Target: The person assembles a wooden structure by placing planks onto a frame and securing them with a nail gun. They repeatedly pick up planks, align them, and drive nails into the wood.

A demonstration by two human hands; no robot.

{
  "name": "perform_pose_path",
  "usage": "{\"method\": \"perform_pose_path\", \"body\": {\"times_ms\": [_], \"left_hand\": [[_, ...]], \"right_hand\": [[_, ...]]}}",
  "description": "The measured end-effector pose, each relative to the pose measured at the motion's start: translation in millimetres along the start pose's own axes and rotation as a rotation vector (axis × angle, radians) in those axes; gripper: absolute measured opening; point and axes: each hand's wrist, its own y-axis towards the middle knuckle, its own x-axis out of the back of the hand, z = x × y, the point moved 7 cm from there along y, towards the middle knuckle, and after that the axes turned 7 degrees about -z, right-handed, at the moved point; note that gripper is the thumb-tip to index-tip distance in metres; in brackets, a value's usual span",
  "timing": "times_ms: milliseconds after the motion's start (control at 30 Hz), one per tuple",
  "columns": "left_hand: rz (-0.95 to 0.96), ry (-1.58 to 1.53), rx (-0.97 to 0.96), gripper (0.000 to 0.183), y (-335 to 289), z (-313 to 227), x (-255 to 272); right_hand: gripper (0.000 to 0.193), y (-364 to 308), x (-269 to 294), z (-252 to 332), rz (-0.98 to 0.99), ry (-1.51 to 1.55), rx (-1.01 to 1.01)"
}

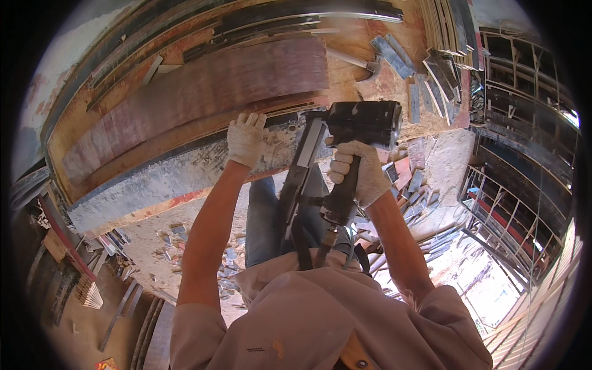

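Observation:
My right hand [359, 173], in a white knit glove, is wrapped round the handle of a black nail gun [364, 122]. Its long magazine slants down toward my body, and its nose is close to the near edge of the workbench. My left hand [246, 140], gloved the same way, rests with fingers stretched out on a long dark-edged board [166, 165] along the bench's front. Just beyond it lies a wide reddish-brown plank [216, 92]. What lies right under the nail gun's nose is hidden.
A hammer [364, 63] lies on the bench beyond the nail gun. Short offcuts [394, 57] and stacked strips [443, 28] are at the far right. Scrap wood [425, 213] litters the floor around my legs. Metal racks [509, 203] stand to the right.

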Motion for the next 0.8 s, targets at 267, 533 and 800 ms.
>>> {"method": "perform_pose_path", "body": {"times_ms": [267, 533, 800], "left_hand": [[-0.011, -0.016, 0.014, 0.045, -3.4, 2.9, -11.4], [-0.022, -0.034, 0.054, 0.039, -2.0, 1.9, 1.6], [-0.065, -0.005, 0.144, 0.044, -82.1, 134.5, 57.1]], "right_hand": [[0.02, 13.1, -29.8, -23.1, -0.235, 0.014, 0.02], [0.016, 13.6, -33.6, -24.3, -0.259, -0.039, 0.046], [0.019, -5.2, -55.3, -40.6, -0.215, -0.01, 0.075]]}}
